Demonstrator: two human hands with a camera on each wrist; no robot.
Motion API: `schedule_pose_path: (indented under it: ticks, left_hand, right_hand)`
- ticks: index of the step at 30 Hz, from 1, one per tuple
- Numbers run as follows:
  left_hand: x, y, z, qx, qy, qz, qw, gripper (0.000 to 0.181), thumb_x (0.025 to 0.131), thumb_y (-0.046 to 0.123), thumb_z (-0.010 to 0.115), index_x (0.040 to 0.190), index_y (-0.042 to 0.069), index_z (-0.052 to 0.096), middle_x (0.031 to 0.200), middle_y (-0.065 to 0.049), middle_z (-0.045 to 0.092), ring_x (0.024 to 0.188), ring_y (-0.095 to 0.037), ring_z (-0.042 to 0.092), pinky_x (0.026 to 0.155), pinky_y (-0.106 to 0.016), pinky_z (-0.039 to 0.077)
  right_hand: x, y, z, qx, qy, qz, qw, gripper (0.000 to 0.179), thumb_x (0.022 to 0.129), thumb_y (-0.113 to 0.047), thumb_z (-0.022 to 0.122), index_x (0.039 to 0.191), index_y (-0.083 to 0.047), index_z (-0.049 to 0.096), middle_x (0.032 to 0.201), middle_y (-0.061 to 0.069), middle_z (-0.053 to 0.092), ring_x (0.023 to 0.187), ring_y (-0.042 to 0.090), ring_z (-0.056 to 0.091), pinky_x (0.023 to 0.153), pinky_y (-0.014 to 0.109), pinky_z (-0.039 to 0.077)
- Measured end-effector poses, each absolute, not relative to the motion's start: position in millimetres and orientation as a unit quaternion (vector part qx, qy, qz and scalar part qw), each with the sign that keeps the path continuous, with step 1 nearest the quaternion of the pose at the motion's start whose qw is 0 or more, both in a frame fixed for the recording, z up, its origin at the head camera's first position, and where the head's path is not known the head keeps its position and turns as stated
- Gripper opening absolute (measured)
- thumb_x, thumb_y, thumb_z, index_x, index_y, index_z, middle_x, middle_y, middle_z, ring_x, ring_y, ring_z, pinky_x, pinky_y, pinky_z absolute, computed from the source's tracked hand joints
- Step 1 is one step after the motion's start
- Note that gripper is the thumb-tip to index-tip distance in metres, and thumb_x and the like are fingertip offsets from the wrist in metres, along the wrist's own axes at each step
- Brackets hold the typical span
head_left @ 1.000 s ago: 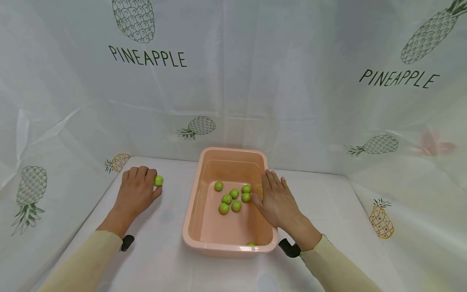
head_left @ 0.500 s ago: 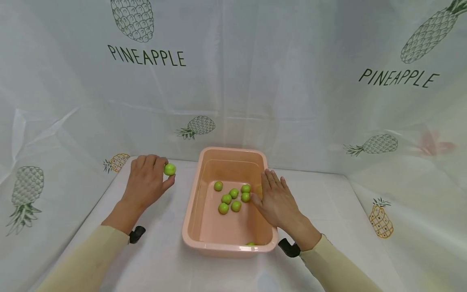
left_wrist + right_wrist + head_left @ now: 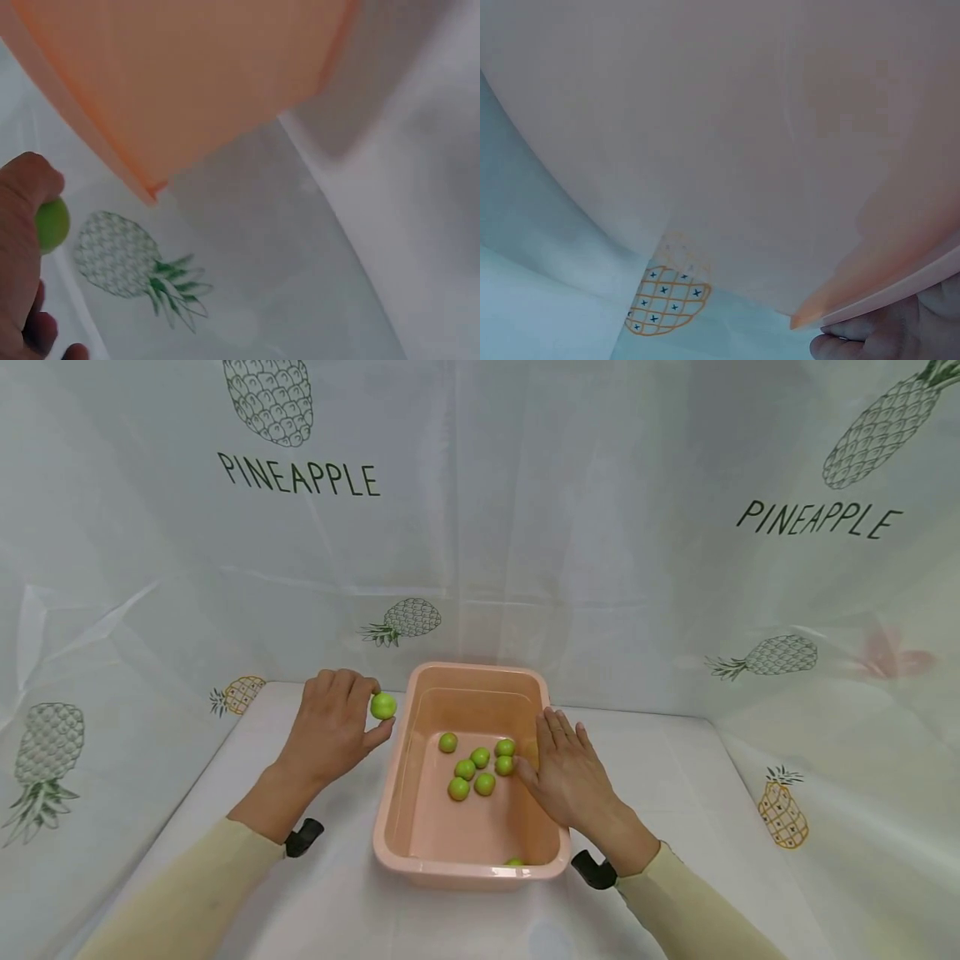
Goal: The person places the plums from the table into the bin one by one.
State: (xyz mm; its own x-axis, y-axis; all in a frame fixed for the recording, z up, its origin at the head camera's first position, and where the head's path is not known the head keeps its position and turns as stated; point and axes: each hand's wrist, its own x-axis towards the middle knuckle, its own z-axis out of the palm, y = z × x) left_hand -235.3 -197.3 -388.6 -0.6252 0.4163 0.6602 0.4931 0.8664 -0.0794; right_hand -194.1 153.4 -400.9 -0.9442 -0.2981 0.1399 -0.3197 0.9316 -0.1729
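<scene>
My left hand [image 3: 332, 724] pinches a small green ball [image 3: 383, 706] between thumb and fingertips, close beside the left rim of a peach plastic tub [image 3: 442, 865]. In the left wrist view the ball shows smooth and round, partly covered by the fingers [image 3: 30, 180]. My right hand [image 3: 573, 772] rests on the tub's right rim, fingers straight and together, thumb over the inner side. Inside the tub lie several loose green balls [image 3: 459, 789], mostly around the middle. One more ball [image 3: 514, 862] peeks over the front rim, largely hidden.
The tub stands on a white-covered table [image 3: 660, 810]. A pale sheet [image 3: 585, 552] printed with pineapples hangs behind and at both sides. Each wrist wears a black strap-like piece, one by the left sleeve [image 3: 240, 860].
My left hand has lifted the green ball and carried it rightward, close to the tub's left rim. The right hand, the tub and the balls in it stay put.
</scene>
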Motion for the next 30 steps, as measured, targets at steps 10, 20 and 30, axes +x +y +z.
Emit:
schedule_pose_path:
  ticks: [10,20,30]
  left_hand:
    - [-229.3,-166.6,-380.5,-0.279,-0.915,-0.067,0.282,0.043,0.086,0.034,0.083,0.104,0.002,0.062,0.097,-0.014,0.057,0.086,-0.033,0.046,0.072,-0.044,0.038]
    - [-233.4,-140.4,-376.5,-0.283,-0.940,-0.072,0.177,0.044,0.092,0.044,0.078,0.107,0.006,0.062,0.102,-0.009,0.054,0.094,-0.029,0.044,0.084,-0.045,0.039]
    - [-239.7,-122.5,-376.1,-0.270,-0.957,-0.049,0.095,0.046,0.092,0.049,0.078,0.111,0.009,0.065,0.100,-0.005,0.052,0.097,-0.027,0.045,0.086,-0.044,0.038]
  right_hand:
    - [-193.6,153.2,-401.2,0.156,-0.981,0.098,0.058,0.081,0.108,-0.049,0.052,0.159,0.012,0.034,0.167,0.031,0.031,0.158,0.046,0.027,0.128,0.064,0.022]
    - [-193.3,152.7,-401.1,0.153,-0.981,0.100,0.058,0.082,0.108,-0.049,0.053,0.159,0.011,0.033,0.167,0.030,0.032,0.158,0.046,0.028,0.127,0.065,0.022]
    - [-193.0,152.4,-400.4,0.153,-0.982,0.101,0.055,0.082,0.108,-0.049,0.054,0.160,0.011,0.033,0.168,0.030,0.031,0.158,0.046,0.027,0.127,0.065,0.022]
